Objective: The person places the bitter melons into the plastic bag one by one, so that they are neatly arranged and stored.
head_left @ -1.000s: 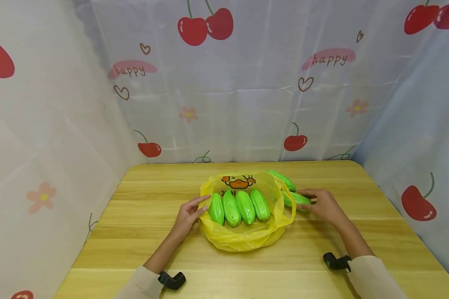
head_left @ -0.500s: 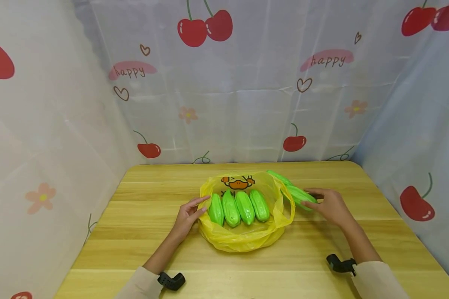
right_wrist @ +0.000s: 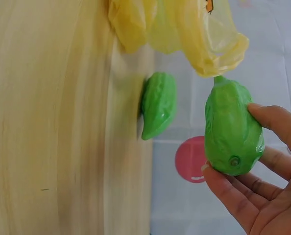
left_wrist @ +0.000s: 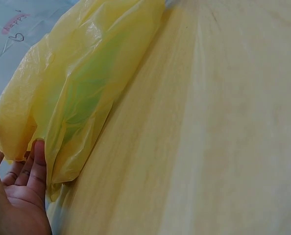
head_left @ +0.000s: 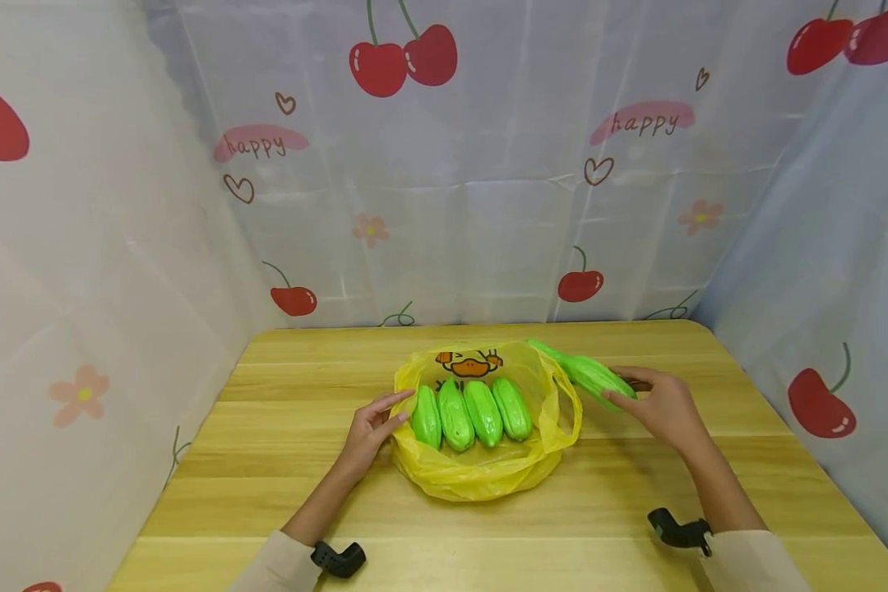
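Note:
In the head view, a yellow plastic bag [head_left: 474,487] stands with its mouth spread, a duck print on its back wall. Several green bitter melons [head_left: 483,413] lie side by side inside it. My left hand [head_left: 370,432] holds the bag's left rim; the left wrist view shows the fingers at the bag's folded edge. To the bag's right, my right hand [head_left: 663,409] grips a ridged bitter melon [right_wrist: 232,127] by one end between thumb and fingers, raised above the table. Another bitter melon [right_wrist: 158,104] lies on the table behind the bag's right side, partly hidden in the head view.
The wooden table [head_left: 266,460] runs back to a white curtain [head_left: 488,214] printed with cherries and "happy". Curtains also hang at both sides. The bag's loop handle [head_left: 568,411] sticks out at the right, close to the raised melon.
My right hand has lifted the bitter melon from beside the bag and drawn it slightly to the right. My left hand has stayed at the bag's rim.

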A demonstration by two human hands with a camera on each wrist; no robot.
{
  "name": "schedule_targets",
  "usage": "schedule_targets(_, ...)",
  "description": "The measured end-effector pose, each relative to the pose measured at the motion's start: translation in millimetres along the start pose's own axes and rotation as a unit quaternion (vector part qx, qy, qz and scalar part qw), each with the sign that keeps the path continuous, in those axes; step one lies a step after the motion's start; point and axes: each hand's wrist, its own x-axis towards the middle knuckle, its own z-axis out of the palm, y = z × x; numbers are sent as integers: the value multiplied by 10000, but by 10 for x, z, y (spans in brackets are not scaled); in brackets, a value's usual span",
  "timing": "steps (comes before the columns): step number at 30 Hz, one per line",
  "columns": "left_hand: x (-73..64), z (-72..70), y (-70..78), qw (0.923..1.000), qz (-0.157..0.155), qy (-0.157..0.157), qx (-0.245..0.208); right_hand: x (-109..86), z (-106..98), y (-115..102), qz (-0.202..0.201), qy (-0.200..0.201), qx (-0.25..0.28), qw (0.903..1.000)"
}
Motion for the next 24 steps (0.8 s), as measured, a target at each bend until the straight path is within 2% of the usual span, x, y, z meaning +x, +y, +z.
schedule_targets(8,2,1,6,10000,-30,15,8,-55,-36,-87,172,81,299,9994)
schedule_targets(16,-5,2,13,10000,-37,17,-27,-114,-53,-193,129,209,455,9987)
schedule_targets(24,-1,4,18,10000,-71,24,-7,-165,-97,-335,274,102,650,9975)
